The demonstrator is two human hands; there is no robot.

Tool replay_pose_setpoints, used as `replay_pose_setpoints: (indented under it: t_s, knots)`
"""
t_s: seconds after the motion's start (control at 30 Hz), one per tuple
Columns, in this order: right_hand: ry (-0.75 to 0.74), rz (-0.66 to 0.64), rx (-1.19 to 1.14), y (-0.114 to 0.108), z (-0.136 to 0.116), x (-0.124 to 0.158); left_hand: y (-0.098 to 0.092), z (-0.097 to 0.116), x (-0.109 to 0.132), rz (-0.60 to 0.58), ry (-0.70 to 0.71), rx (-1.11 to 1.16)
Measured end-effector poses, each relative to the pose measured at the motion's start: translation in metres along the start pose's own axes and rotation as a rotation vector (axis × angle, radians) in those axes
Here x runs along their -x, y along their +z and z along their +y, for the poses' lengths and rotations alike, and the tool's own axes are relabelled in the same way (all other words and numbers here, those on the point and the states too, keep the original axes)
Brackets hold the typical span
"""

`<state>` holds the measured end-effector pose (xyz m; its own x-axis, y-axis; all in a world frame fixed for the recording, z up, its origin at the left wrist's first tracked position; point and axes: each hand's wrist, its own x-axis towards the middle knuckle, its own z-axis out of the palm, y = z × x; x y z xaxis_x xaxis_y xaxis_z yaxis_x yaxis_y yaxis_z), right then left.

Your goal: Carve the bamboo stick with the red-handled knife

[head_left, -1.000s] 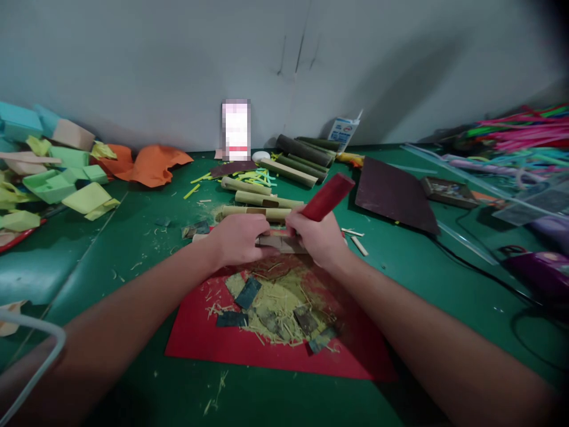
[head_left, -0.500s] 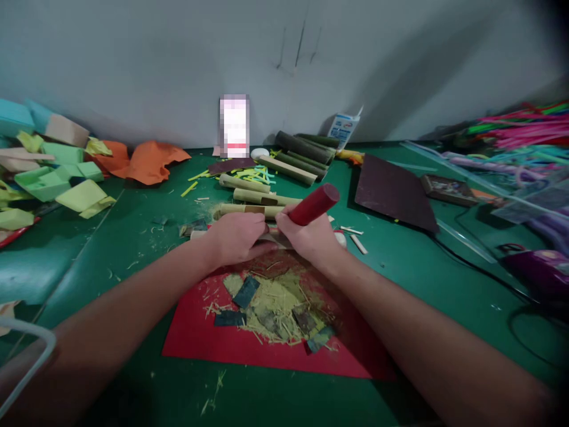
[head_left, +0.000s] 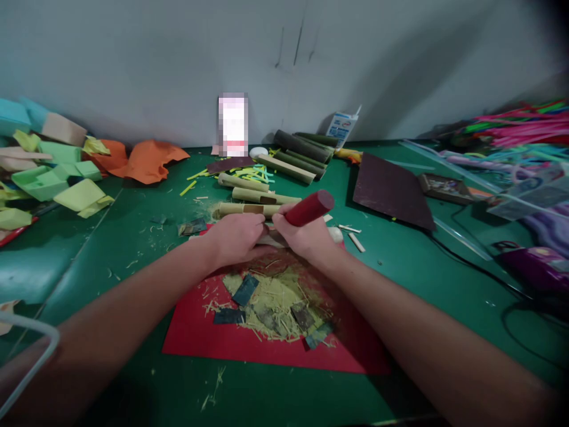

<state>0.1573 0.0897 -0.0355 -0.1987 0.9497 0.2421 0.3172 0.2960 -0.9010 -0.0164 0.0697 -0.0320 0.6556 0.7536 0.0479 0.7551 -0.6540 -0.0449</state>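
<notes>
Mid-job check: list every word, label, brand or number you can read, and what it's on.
No text is legible.
Blue-and-white container at the back: printed, but too small and blurred to read.
Upright screen: pixelated, unreadable.
Red handle in the right hand: no lettering visible.

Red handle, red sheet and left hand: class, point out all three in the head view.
Red handle (head_left: 309, 209): head view, midway along its visible shaft.
Red sheet (head_left: 192, 333): head view, on its bare lower-left part.
Left hand (head_left: 237, 236): head view, on its back.
</notes>
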Motion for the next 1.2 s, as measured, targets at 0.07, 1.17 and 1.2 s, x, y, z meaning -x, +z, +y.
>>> replay_pose_setpoints:
  t_s: [0.07, 1.17, 1.2]
  knots:
    - [0.084, -0.049, -0.032, -0.0011, -0.0032, 0.0013, -0.0013, -0.0002, -0.001, -0.016, -0.003, 0.011]
    - [0.031, 0.02, 0.027, -0.0039, -0.0025, -0.0035, -0.0058, 0.0012, -0.0048, -0.057, -0.039, 0.02]
    - [0.034, 0.015, 0.026, -0.0038, -0.0023, -0.0035, -0.0052, 0.0007, -0.0045, -0.049, -0.032, 0.02]
